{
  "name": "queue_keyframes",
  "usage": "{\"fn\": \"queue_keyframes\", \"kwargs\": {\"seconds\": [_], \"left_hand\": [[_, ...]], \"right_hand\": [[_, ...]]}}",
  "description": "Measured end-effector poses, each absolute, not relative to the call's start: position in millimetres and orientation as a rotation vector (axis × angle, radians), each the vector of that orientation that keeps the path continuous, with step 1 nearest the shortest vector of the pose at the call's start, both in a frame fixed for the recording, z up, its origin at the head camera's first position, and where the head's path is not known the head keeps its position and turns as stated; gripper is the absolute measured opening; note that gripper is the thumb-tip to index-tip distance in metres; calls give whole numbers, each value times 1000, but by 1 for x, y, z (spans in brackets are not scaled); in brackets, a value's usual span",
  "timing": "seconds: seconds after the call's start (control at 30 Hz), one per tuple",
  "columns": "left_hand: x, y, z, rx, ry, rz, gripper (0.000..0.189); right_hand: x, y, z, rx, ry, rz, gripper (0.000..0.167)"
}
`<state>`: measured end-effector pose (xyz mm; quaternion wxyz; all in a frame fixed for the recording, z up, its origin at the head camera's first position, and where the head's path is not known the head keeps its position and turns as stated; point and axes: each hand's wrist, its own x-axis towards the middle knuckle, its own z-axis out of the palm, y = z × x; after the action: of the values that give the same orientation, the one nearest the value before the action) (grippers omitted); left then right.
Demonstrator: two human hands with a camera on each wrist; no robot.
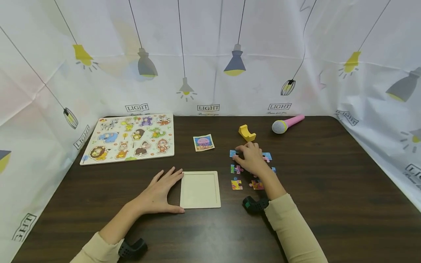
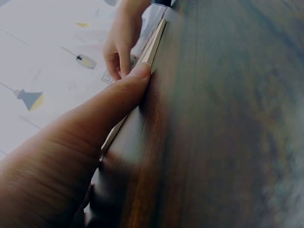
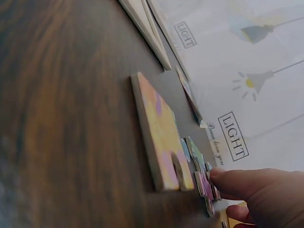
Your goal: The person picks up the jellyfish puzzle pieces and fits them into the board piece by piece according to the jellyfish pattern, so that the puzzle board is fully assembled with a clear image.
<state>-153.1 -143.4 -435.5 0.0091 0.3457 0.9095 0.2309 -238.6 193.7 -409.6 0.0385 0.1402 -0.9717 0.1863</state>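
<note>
My left hand [image 1: 159, 195] lies on the table with fingers spread. Its fingertips and thumb touch the left side of a square, pale wooden puzzle tray [image 1: 200, 190], which has a shallow recess. In the left wrist view the thumb [image 2: 111, 104] meets the tray's edge. To the tray's right, several jigsaw pieces lie in loose rows, among them a yellow and pink piece [image 1: 236, 184]. Over the back row, my right hand [image 1: 252, 159] pinches a blue jigsaw piece [image 1: 232, 153] between thumb and index finger. That hand and forearm hide some pieces.
Behind the tray lies a small picture card [image 1: 204, 142] with a pink figure. An animal puzzle board [image 1: 131, 138] sits at the back left. A yellow curved block [image 1: 247, 133] and a pink toy microphone [image 1: 287, 124] are at the back right, before the printed cloth.
</note>
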Motion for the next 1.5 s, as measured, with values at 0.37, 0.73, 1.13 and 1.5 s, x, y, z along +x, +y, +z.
{"fn": "queue_keyframes", "kwargs": {"seconds": [0.37, 0.73, 1.13, 1.5], "left_hand": [[-151, -144, -436, 1051, 2837, 737, 108], [-152, -143, -436, 1039, 2853, 731, 107], [-153, -141, -437, 1053, 2872, 723, 107], [-153, -142, -437, 1063, 2897, 729, 109]], "right_hand": [[-234, 187, -407, 403, -2980, 630, 32], [-232, 184, -406, 440, -2932, 834, 24], [-228, 182, -401, 476, -2804, 1000, 17], [-220, 163, -392, 488, -2764, 1169, 16]]}}
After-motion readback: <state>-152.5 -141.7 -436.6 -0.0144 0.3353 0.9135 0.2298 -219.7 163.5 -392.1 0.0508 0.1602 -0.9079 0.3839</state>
